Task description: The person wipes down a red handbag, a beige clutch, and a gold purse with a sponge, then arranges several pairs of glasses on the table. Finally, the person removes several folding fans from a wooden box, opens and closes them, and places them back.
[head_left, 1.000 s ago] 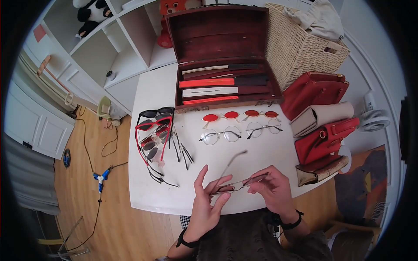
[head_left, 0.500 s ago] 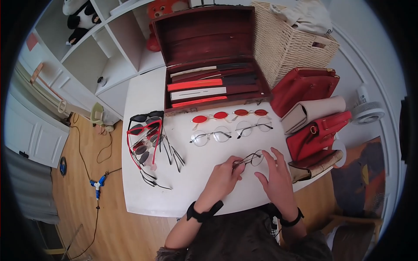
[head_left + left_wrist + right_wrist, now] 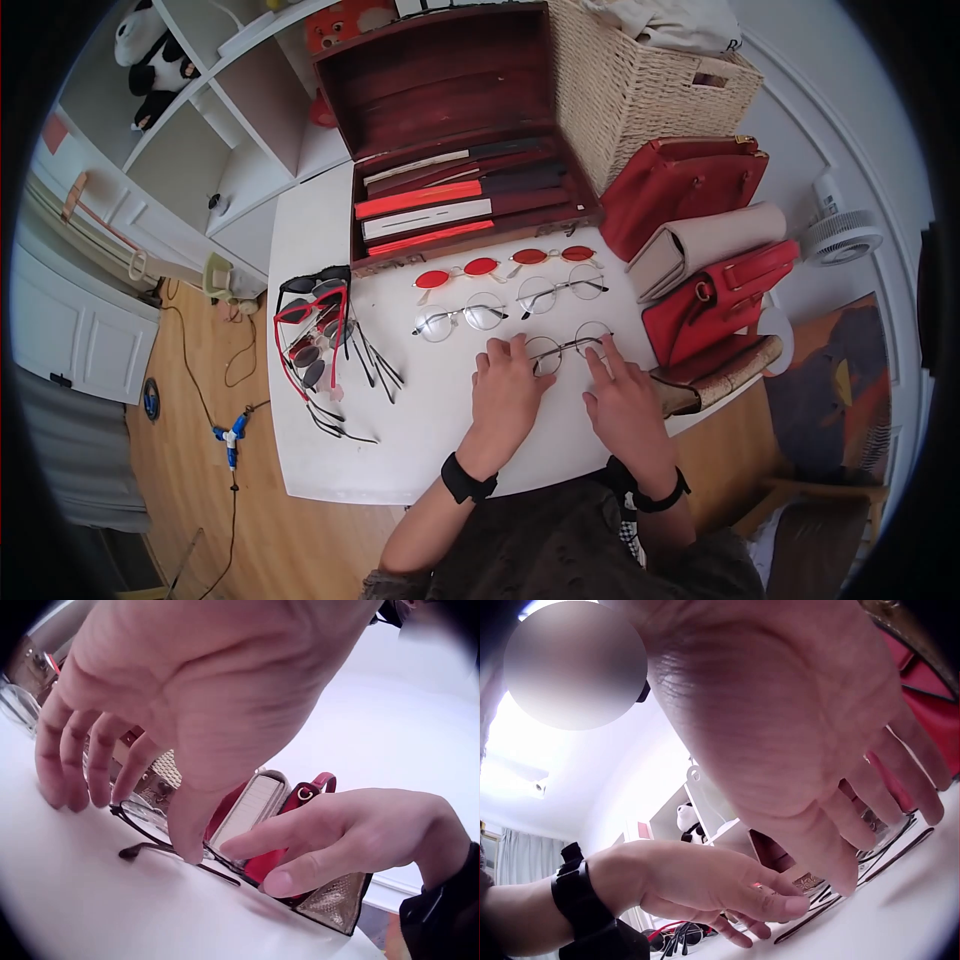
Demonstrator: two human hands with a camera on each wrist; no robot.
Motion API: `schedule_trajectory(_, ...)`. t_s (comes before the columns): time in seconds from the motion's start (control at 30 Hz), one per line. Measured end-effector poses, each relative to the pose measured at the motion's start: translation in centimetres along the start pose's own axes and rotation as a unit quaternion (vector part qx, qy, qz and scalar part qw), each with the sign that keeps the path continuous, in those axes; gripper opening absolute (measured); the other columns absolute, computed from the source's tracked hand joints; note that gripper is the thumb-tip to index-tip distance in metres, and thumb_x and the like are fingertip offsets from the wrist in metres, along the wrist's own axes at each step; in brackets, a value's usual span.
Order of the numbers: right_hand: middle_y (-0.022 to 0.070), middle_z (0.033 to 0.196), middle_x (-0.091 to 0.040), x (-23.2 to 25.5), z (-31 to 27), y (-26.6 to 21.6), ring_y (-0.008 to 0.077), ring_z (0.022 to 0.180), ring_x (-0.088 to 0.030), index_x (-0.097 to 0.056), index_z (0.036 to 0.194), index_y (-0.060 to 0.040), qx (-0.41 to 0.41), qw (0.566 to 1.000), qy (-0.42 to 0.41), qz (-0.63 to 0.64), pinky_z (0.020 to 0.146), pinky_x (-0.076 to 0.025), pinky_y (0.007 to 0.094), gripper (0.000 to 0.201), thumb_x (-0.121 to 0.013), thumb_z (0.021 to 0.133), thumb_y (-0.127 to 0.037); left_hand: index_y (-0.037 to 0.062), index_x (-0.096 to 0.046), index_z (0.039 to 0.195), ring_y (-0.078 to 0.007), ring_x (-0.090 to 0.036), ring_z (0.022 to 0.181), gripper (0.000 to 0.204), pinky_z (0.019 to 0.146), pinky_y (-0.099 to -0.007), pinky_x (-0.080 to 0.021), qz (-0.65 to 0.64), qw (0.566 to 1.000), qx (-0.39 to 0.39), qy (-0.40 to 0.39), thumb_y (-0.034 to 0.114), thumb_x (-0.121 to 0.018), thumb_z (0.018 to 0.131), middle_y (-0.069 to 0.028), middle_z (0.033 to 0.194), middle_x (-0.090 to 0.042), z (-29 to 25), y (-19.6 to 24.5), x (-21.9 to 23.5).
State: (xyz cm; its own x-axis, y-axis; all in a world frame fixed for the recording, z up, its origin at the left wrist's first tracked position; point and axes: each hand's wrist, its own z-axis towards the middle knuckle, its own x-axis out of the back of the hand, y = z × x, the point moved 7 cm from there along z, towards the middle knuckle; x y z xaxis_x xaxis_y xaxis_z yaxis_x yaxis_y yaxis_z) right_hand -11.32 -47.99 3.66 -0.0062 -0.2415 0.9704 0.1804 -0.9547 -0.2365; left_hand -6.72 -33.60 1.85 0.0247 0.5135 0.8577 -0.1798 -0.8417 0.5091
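Observation:
A pair of round clear glasses with thin dark frames (image 3: 568, 345) lies on the white table between the hands. The left hand (image 3: 505, 400) touches its left end, fingers spread and bent down toward the tabletop; in the left wrist view its thumb is beside a dark temple arm (image 3: 180, 855). At the other end is the right hand (image 3: 628, 410), its relaxed fingers touching the frame by the right lens. Just behind lie two more clear round pairs (image 3: 460, 318) and two red-lensed pairs (image 3: 457, 272).
Several sunglasses (image 3: 318, 330) lie overlapped at the table's left. An open dark red case (image 3: 440, 75) with folded items stands at the back. Red and beige bags (image 3: 690, 195) line the right edge, below a woven basket (image 3: 650, 100). A small white fan (image 3: 840, 238) is beyond them.
The glasses, held up in both hands a second ago, have gone down onto the table and turned to face the row. Both hands have loosened on them. The head view has shifted.

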Motion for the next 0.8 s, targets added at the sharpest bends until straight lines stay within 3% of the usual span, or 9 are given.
schedule_trajectory(0.1,0.0224,0.141,-0.047,0.6,0.0,0.0,0.0299,0.101,-0.06,-0.055,0.13,0.0007,-0.009,1.0,0.008,-0.002,0.09,-0.048,0.0414,0.056,-0.071,0.079,-0.015,-0.0011,-0.054,0.123,-0.0396,-0.064,0.09,0.058,0.075,-0.044,-0.054,-0.005,0.997,0.041,-0.063,0.019,-0.08,0.075,-0.0225,0.101,-0.061,0.0,-0.5,-0.4)
schedule_trajectory(0.33,0.0229,0.14,-0.048,1.2,0.3,0.3,0.0303,0.099,-0.061,-0.056,0.129,0.0002,-0.015,1.0,0.012,0.01,0.087,-0.049,0.0415,0.055,-0.072,0.078,-0.015,0.0013,-0.055,0.12,-0.0389,-0.065,0.088,0.056,0.072,-0.0441,-0.055,-0.005,0.998,0.033,-0.052,0.018,-0.081,0.073,-0.0204,0.101,-0.061,0.7,0.5,-1.0)
schedule_trajectory(0.53,0.0226,0.139,-0.049,1.7,0.5,0.4,0.0307,0.097,-0.062,-0.057,0.127,0.0,-0.019,1.0,0.018,0.009,0.085,-0.05,0.0414,0.052,-0.072,0.079,-0.014,0.0038,-0.047,0.118,-0.0379,-0.065,0.089,0.052,0.072,-0.0438,-0.055,-0.054,0.997,-0.002,-0.047,0.013,-0.076,0.077,-0.0187,0.102,-0.061,1.5,0.9,-1.1)
schedule_trajectory(0.6,0.0226,0.139,-0.049,1.8,0.7,0.4,0.0307,0.096,-0.062,-0.058,0.125,0.0001,-0.019,0.999,0.023,0.013,0.084,-0.051,0.0408,0.05,-0.072,0.079,-0.014,0.0012,-0.052,0.108,-0.0355,-0.068,0.083,0.04,0.071,-0.0399,-0.055,-0.133,0.989,0.022,-0.052,0.01,-0.076,0.077,-0.0195,0.095,-0.067,1.6,0.4,-0.9)
schedule_trajectory(0.7,0.0225,0.138,-0.05,1.3,1.0,0.1,0.0304,0.093,-0.062,-0.06,0.121,0.0,-0.005,1.0,0.027,0.014,0.081,-0.052,0.0393,0.046,-0.071,0.077,-0.012,0.0011,-0.054,0.107,-0.0343,-0.069,0.081,0.032,0.071,-0.0386,-0.055,-0.168,0.981,0.016,-0.101,0.004,-0.071,0.08,-0.0183,0.091,-0.069,1.6,-0.3,-1.2)
schedule_trajectory(0.8,0.0227,0.137,-0.05,0.8,1.1,-0.2,0.0302,0.091,-0.063,-0.061,0.117,-0.0001,-0.001,1.0,0.018,0.012,0.079,-0.053,0.039,0.043,-0.07,0.076,-0.009,0.0027,-0.058,0.105,-0.0331,-0.069,0.081,0.025,0.072,-0.0389,-0.054,-0.159,0.985,0.006,-0.07,0.001,-0.068,0.082,-0.017,0.087,-0.069,1.8,-0.1,-0.3)
